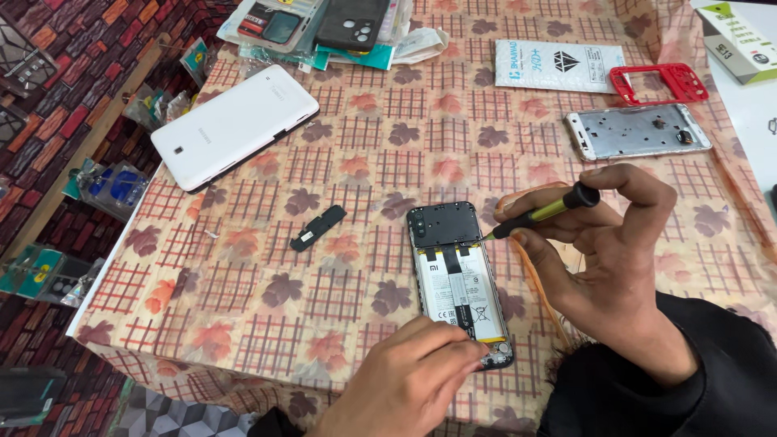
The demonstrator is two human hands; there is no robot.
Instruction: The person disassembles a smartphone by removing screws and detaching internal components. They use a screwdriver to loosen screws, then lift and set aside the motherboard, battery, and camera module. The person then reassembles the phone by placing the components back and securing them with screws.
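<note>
Now my left hand [413, 380] presses the opened phone [459, 283] flat near the worktop's [243, 324] front edge, long axis running away from me; my right hand [603, 243] grips a screwdriver [544, 211] pointing left at its top edge

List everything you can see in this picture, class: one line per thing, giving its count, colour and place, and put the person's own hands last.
opened phone: one, black and silver, table centre, back off
screwdriver: one, black and yellow-green, tip at the opened phone's right edge
small cover piece: one, black, left of the opened phone
tablet: one, white, table's left
metal phone frame: one, silver, upper right
plastic frame: one, red, above the metal phone frame
left hand: pressing the opened phone's lower end
right hand: holding the screwdriver
</note>
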